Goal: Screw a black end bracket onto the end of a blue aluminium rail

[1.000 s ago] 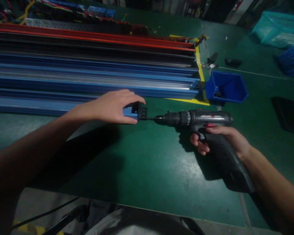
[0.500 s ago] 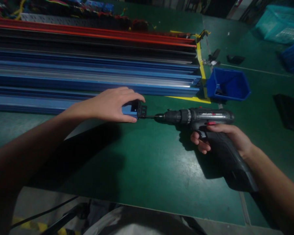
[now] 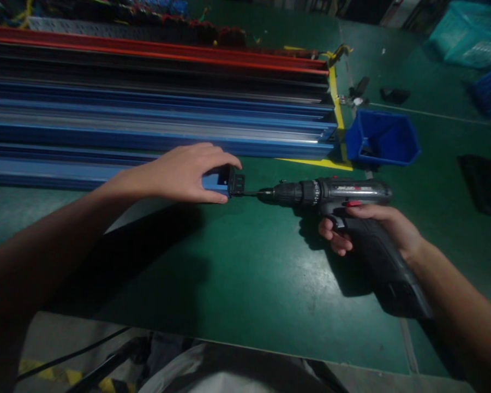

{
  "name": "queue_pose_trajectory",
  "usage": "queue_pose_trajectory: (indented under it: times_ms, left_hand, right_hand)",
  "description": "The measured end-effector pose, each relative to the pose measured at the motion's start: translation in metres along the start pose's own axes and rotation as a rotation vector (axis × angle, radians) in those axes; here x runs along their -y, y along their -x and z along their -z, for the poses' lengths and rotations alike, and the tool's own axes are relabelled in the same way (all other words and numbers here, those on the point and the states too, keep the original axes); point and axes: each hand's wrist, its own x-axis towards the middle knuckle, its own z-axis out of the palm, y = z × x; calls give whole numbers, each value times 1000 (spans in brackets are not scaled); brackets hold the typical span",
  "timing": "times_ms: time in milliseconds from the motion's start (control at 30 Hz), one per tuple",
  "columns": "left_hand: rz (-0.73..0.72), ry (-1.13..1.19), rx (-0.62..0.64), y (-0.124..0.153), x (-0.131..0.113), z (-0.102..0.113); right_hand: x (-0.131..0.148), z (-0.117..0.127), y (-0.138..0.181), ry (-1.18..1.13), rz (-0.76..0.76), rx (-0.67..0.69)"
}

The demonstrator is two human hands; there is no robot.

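My left hand [image 3: 184, 172] grips the right end of a long blue metal profile [image 3: 53, 170], thumb on the near side and fingers over the far side. A black end cap [image 3: 236, 183] sits at that end, between thumb and forefinger. My right hand [image 3: 376, 229] is wrapped round the handle of a black cordless drill [image 3: 352, 190], which lies level and points left. Its thin bit [image 3: 251, 193] reaches the end cap's near side; the exact contact at the tip is too small to make out.
Behind lie several blue profiles [image 3: 188, 131], black ones and a red profile [image 3: 167, 53]. A blue bin [image 3: 382, 139] stands right of them, beside yellow tape [image 3: 336, 103]. Wiring lies at the back left, a dark object [image 3: 483, 183] at the right, a teal crate [image 3: 470, 33] at the far right.
Both hands, the drill and the profile hold nearly the same positions. The view has shifted very slightly; nothing has been taken hold of or let go.
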Motion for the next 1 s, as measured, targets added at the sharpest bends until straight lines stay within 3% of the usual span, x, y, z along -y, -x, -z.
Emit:
queue_pose_trajectory:
  times_ms: [1000]
  left_hand:
    - [26,35,-1,0,-1,1]
  right_hand:
    - [0,0,1,-3,0,-25]
